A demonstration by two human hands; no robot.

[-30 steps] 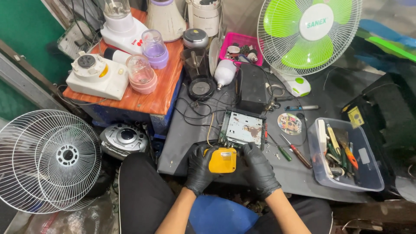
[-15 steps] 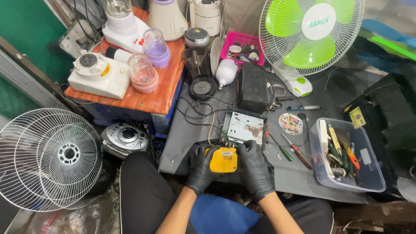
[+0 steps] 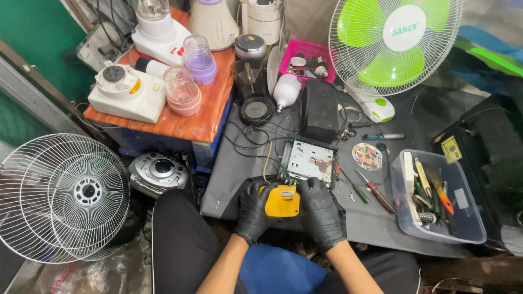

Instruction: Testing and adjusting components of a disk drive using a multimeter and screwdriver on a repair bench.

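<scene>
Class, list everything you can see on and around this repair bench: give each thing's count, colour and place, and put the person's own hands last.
yellow device: 1, yellow, between both hands
opened electronics chassis: 1, grey, behind the device
standing fan: 1, green blades, back right
fan guard: 1, white, floor left
blender base: 1, white, wooden table
blender jars: 2, pink and purple, wooden table
plastic tool bin: 1, clear, right
screwdrivers: 2, red and green, beside bin
left hand: black glove, holding device
right hand: black glove, holding device
</scene>
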